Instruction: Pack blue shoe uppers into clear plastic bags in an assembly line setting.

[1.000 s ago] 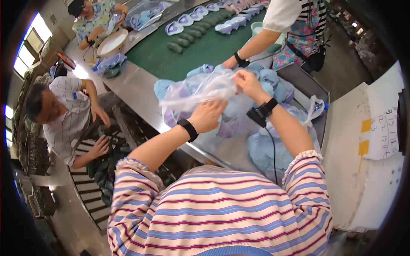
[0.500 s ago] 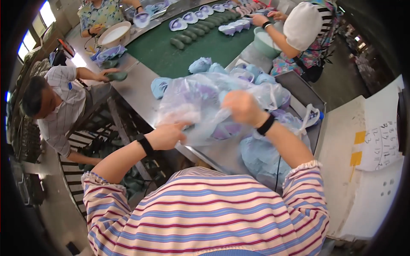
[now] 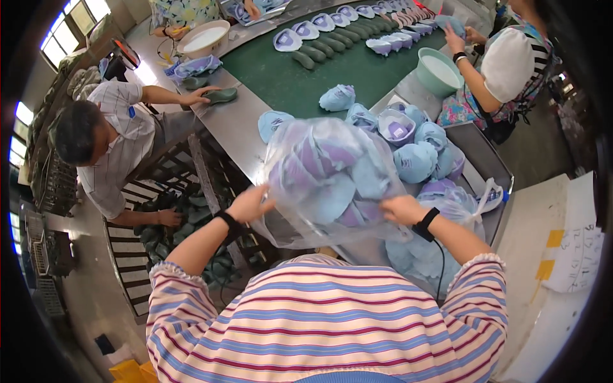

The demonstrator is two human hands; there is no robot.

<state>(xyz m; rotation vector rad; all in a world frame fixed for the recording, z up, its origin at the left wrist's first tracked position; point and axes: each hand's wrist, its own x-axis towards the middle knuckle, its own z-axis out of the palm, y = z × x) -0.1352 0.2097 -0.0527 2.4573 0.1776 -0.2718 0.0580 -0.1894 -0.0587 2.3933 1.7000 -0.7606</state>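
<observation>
A clear plastic bag [image 3: 281, 230] full of light blue and purple shoe uppers [image 3: 329, 198] stands before me at the near edge of the metal table. My left hand [image 3: 251, 203] pinches the film on its left side. On the right side, my right hand [image 3: 403, 209] has its fingers closed on the bag too. Just beyond the bag lie several loose blue uppers [image 3: 416, 161], some showing a purple lining. Close by my right forearm sits a second filled bag [image 3: 418, 258], its white handles gathered up.
A green conveyor belt [image 3: 268, 83] carries rows of uppers and dark green shoe lasts [image 3: 332, 43]. At left, a co-worker [image 3: 115, 137] holds a green last [image 3: 220, 96] beside a slatted crate [image 3: 121, 255] of lasts. Another co-worker sits by a green basin [image 3: 439, 71].
My right hand has come down and toward me along the bag, which now stands fuller and rounder. The view has shifted slightly. The right-hand co-worker now holds up a blue upper.
</observation>
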